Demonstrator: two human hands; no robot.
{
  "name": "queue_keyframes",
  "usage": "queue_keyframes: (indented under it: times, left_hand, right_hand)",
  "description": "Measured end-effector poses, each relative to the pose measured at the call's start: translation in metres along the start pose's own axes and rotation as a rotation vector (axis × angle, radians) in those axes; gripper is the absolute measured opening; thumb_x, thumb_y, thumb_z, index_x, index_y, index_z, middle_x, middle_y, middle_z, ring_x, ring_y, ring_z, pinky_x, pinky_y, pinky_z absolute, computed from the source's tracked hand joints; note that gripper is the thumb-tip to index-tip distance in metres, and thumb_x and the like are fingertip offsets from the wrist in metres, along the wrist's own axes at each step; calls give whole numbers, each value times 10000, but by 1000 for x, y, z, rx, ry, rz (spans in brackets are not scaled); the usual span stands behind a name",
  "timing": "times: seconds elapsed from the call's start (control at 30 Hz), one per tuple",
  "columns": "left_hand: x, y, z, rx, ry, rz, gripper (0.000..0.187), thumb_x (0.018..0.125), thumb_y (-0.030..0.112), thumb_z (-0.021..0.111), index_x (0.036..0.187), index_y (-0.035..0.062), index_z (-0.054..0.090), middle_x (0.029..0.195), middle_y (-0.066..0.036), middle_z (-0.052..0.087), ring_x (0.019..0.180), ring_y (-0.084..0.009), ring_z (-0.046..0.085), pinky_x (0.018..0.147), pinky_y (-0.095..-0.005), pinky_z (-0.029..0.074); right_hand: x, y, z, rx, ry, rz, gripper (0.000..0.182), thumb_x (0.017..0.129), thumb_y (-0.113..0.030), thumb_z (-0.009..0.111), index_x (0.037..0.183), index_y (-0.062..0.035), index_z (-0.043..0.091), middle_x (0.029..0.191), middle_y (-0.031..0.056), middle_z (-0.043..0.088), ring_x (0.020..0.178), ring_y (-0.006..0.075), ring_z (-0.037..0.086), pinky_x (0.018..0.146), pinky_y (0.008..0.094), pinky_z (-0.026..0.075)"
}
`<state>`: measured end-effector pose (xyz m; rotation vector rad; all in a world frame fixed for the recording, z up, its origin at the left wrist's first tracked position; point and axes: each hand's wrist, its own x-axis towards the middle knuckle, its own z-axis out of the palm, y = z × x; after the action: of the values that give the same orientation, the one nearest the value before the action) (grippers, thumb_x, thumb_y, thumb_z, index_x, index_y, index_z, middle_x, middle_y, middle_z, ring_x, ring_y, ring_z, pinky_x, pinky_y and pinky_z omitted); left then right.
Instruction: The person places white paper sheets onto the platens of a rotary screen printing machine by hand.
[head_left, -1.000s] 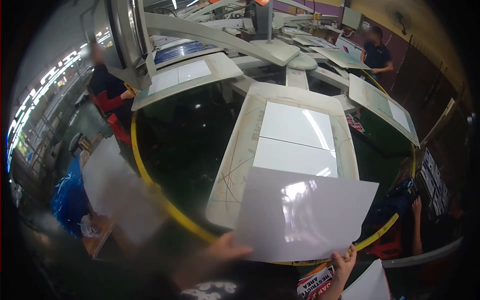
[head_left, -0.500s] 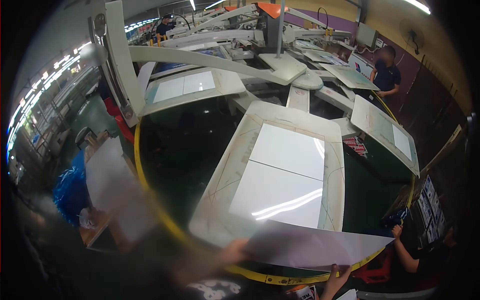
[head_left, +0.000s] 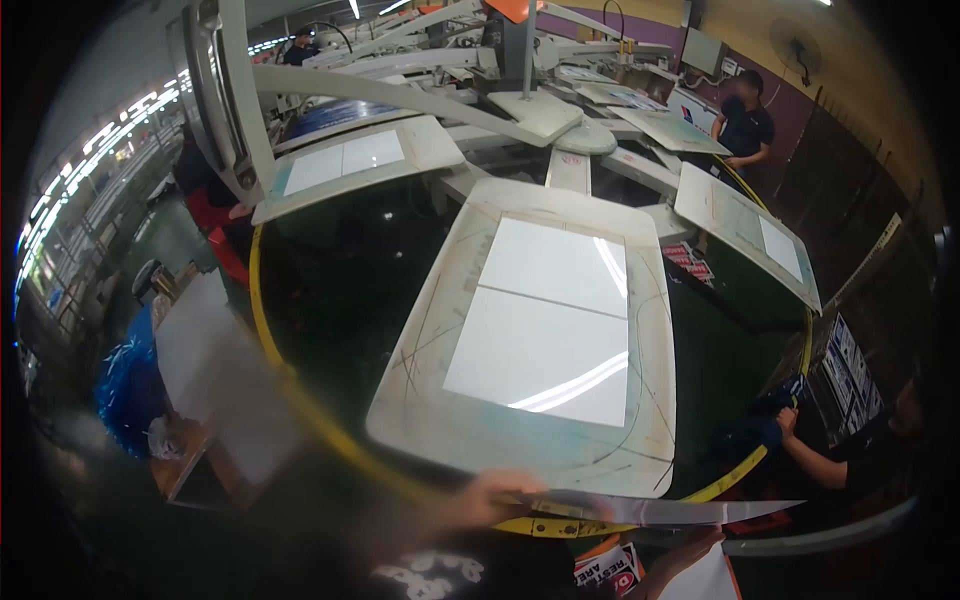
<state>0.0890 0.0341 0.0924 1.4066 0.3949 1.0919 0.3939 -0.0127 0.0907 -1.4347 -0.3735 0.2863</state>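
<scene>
A thin, glossy white sheet [head_left: 720, 513] is seen almost edge-on past the near end of the pale platen. My left hand [head_left: 495, 497], blurred, is closed on its left end. My right hand [head_left: 690, 550] is under the sheet's lower edge, its fingers partly hidden, and seems to grip it. On the platen [head_left: 400, 415] before me lie two white panels [head_left: 540, 345], one behind the other with a thin dark gap between them. Below the sheet, beside my right hand, are printed signs [head_left: 608, 570] and a white sheet with an orange edge [head_left: 705, 575].
A yellow rail [head_left: 262, 320] curves around the machine. More platens with white panels stand left [head_left: 430, 145] and right [head_left: 700, 200]. A co-worker's arm [head_left: 815, 462] reaches in at right; another person [head_left: 748, 125] stands farther back. A pale board [head_left: 215, 350] and blue plastic [head_left: 130, 390] are at left.
The sheet in my hands has dropped and tilted from showing its broad face to nearly edge-on, uncovering the platen's near end. The whole view has shifted slightly.
</scene>
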Motion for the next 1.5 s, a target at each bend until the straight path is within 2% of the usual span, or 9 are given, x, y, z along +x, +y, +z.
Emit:
queue_keyframes:
  times: [0.07,0.13,0.43,0.7,1.03,1.13,1.27,1.37,1.5]
  left_hand:
    - [-5,-8,2,-46,-109,137,156,847,111,625,978,27,618,976,-113,619,931,-226,597,807,-317,455]
    - [-12,13,12,75,-136,187,139,851,120,621,964,40,621,972,-107,620,934,-241,596,805,-323,455]
    - [-63,46,36,507,-400,68,332,743,41,600,1070,97,571,1036,-63,585,974,-267,538,829,-360,431]
    - [-87,42,49,285,-382,79,367,759,51,579,1124,97,585,1037,-99,608,969,-286,561,837,-370,441]
    - [-74,45,58,459,-538,115,358,813,130,653,1166,132,595,1007,-119,612,898,-254,598,786,-343,486]
    - [-86,25,27,426,-456,-150,364,779,290,588,1022,23,632,1042,-134,632,989,-299,590,853,-400,458]
    - [-114,-20,-16,452,-113,-433,331,745,233,631,1020,49,645,1038,-120,644,964,-227,613,846,-328,470]
    - [-145,-89,-65,651,-126,-99,230,821,220,585,942,47,676,958,-109,669,887,-223,644,788,-313,498]
    - [-185,-148,-97,686,-27,-320,172,812,133,607,922,25,683,937,-124,674,845,-212,653,744,-297,502]
  right_hand:
    - [13,27,-32,-84,-166,-142,559,952,-549,246,860,-43,465,759,32,403,723,138,417,761,275,399]
    - [14,53,-50,-194,-110,-348,543,969,-501,238,827,-33,476,721,39,418,695,135,420,708,243,379]
    - [-9,75,-91,34,-144,-313,540,973,-486,240,827,-27,482,718,44,425,683,135,420,696,239,374]
    - [-28,95,-101,221,-193,-253,536,976,-474,241,826,-22,488,715,48,431,672,134,421,685,236,369]
    - [-43,142,-87,389,-286,-176,533,981,-458,243,826,-16,496,712,54,438,659,134,421,671,231,363]
    - [-46,163,-78,418,-325,-165,532,982,-453,243,826,-14,498,711,55,440,655,133,422,667,230,361]
    - [-50,190,-59,427,-371,-151,530,983,-447,244,826,-11,501,709,57,443,650,133,422,661,229,359]
    - [-63,203,-41,326,-339,-118,521,985,-436,255,819,-15,514,702,50,453,640,126,423,651,226,353]
    - [-87,193,-21,189,-274,-17,486,983,-415,309,787,-47,560,674,5,482,637,89,440,624,219,336]
